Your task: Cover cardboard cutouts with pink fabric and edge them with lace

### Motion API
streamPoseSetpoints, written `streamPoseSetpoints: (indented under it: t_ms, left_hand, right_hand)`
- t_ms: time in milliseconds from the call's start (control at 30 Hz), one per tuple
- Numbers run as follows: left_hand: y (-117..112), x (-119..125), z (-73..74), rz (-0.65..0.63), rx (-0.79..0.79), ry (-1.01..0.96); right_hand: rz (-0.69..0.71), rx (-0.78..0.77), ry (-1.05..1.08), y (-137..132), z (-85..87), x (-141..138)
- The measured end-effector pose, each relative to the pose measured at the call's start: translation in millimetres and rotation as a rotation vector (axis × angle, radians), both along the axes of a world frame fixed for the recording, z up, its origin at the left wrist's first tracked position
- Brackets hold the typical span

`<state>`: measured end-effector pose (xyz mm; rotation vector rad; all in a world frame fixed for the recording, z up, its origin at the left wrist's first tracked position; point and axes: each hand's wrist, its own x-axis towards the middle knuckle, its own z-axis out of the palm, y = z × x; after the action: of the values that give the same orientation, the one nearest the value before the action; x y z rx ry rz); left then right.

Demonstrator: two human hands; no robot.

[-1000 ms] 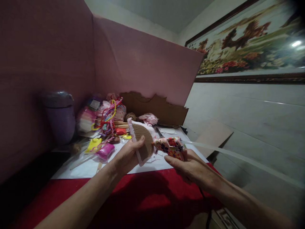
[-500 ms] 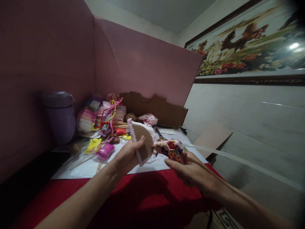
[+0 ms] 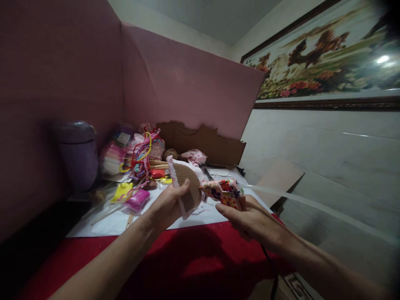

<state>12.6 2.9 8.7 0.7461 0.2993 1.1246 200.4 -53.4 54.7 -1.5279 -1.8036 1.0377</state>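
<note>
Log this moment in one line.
left hand: holds cardboard half-disc | right hand: holds floral glue gun | gun tip: at curved edge | nearby: yellow packet, magenta packet

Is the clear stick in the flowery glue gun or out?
Partly in, it seems: the clear stick meets the back of the glue gun, and a long length sticks out.

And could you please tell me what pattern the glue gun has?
The glue gun has a multicoloured floral pattern, shown in the head view.
</note>
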Motion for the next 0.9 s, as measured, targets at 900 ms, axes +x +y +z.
streamPoseSetpoints:
  t_ms: [900]
  left_hand:
    - [3,-1,-3.4,-0.025,0.020,-0.002]
  right_hand:
    - [-0.038,-0.016,0.027,-3,1.0,1]
